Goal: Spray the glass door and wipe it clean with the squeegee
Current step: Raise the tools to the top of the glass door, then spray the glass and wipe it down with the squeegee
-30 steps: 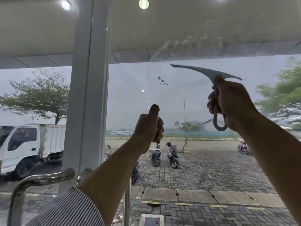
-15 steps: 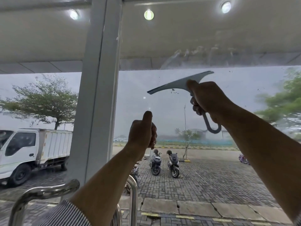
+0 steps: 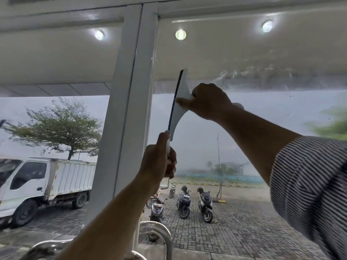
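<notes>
My right hand (image 3: 208, 102) grips the handle of a pale grey squeegee (image 3: 181, 102). Its dark rubber blade stands almost upright against the glass door (image 3: 244, 147), close to the pane's left edge. Cloudy spray streaks (image 3: 253, 76) run across the glass to the right of the squeegee, at the level of its upper end. Lower down, my left hand (image 3: 157, 162) is closed round a small spray bottle (image 3: 167, 145), thumb up, just under the blade's lower end. Only the bottle's white top and a clear bit below my fist show.
A white door frame post (image 3: 129, 109) stands just left of the blade. Curved metal door handles (image 3: 161, 235) sit at the bottom centre. Through the glass I see a white truck (image 3: 47, 181), parked scooters (image 3: 184, 201) and a paved yard.
My right hand has swung the squeegee from level to nearly upright and carried it left, to the pane's edge. My view has tilted upward. My left hand keeps its grip.
</notes>
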Demonstrator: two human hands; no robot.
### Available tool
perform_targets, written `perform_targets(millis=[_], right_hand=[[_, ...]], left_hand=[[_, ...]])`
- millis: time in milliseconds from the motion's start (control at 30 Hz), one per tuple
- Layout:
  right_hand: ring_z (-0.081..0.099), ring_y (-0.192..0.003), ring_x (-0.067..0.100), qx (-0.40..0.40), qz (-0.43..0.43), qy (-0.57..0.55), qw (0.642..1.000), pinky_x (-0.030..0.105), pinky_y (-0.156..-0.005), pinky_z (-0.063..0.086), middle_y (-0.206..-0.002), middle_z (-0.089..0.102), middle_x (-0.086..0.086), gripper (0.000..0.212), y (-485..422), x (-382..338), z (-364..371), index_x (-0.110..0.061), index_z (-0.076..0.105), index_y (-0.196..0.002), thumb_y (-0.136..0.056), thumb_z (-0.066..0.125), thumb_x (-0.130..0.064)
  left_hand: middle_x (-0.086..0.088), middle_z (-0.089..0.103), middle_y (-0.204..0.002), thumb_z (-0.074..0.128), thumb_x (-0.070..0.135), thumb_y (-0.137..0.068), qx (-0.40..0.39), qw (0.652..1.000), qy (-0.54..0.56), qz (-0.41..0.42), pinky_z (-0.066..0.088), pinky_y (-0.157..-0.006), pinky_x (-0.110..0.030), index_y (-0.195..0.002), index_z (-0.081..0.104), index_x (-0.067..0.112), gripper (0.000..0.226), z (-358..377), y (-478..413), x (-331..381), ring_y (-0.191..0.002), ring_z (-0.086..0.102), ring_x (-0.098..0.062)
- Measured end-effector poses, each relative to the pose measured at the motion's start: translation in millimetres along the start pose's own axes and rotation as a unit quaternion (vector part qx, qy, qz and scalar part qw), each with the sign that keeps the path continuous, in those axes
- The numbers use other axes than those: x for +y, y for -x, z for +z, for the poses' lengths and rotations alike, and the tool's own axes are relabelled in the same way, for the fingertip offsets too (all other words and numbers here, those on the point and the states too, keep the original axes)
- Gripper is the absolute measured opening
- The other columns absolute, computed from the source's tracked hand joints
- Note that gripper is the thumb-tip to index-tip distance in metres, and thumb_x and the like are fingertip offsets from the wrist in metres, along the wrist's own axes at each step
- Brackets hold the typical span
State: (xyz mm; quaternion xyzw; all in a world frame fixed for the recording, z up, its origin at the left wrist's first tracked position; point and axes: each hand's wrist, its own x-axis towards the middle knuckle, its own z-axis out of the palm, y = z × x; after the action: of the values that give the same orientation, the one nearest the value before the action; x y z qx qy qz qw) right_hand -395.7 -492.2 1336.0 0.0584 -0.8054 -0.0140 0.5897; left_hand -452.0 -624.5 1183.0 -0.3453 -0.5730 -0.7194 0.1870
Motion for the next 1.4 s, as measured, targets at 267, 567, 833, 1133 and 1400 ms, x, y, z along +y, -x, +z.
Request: perform_targets(millis=[267, 567, 833, 1133, 1400], right_hand=[[0.057, -0.072, 0.023, -0.017, -0.025, -0.002, 1.000, 0.029, -0.057, 0.032, -0.069, 0.054, -0.001, 0.057, -25.8, -28.1, 51.5, -0.018, 0.053, -0.064, -0.081, 0.057, -0.073], [0.054, -0.082, 0.027, -0.074, -0.055, 0.024, 0.995, 0.032, -0.069, 0.040, -0.077, 0.047, 0.002, 0.055, -49.4, -44.8, 65.4, -0.016, 0.040, -0.067, -0.090, 0.053, -0.064], [0.055, -0.086, 0.027, -0.086, -0.034, 0.043, 0.995, 0.033, -0.072, 0.042, -0.080, 0.050, 0.001, 0.040, -53.9, -56.4, 67.1, -0.015, 0.046, -0.072, -0.095, 0.054, -0.046], [0.059, -0.082, 0.025, -0.070, -0.013, 0.047, 0.996, 0.031, -0.065, 0.041, -0.079, 0.055, -0.003, 0.033, -41.7, -28.5, 56.9, -0.018, 0.051, -0.082, -0.091, 0.058, -0.049], [0.056, -0.079, 0.027, -0.072, -0.004, 0.069, 0.995, 0.032, -0.068, 0.038, -0.071, 0.048, -0.003, 0.041, -32.9, 13.8, 41.8, -0.019, 0.045, -0.072, -0.089, 0.058, -0.054]], left_hand=[[-0.010, 0.050, -0.055, 0.039, 0.056, -0.101, 0.024, 1.000, -0.017, -0.006, 0.039, -0.050, -0.026, -0.056, 0.052, 0.010, 0.065, -31.0, -19.1, -0.5, -0.043, 0.043, -0.019], [-0.012, 0.049, -0.056, 0.038, 0.056, -0.100, 0.029, 0.999, -0.027, 0.006, 0.036, -0.050, -0.025, -0.057, 0.050, 0.010, 0.064, -47.8, -38.3, -2.5, -0.044, 0.041, -0.019], [-0.011, 0.052, -0.055, 0.038, 0.056, -0.100, 0.039, 0.999, -0.031, 0.018, 0.039, -0.050, -0.027, -0.059, 0.052, 0.010, 0.064, -39.5, -47.6, -7.0, -0.043, 0.045, -0.018], [-0.011, 0.054, -0.057, 0.035, 0.057, -0.102, 0.029, 0.999, -0.045, 0.008, 0.045, -0.048, -0.025, -0.064, 0.053, 0.007, 0.066, -5.1, -50.8, -13.2, -0.046, 0.050, -0.018], [-0.010, 0.054, -0.056, 0.036, 0.056, -0.102, 0.036, 0.998, -0.051, 0.018, 0.046, -0.053, -0.027, -0.063, 0.053, 0.008, 0.065, 10.8, -57.1, -3.9, -0.045, 0.050, -0.018]])
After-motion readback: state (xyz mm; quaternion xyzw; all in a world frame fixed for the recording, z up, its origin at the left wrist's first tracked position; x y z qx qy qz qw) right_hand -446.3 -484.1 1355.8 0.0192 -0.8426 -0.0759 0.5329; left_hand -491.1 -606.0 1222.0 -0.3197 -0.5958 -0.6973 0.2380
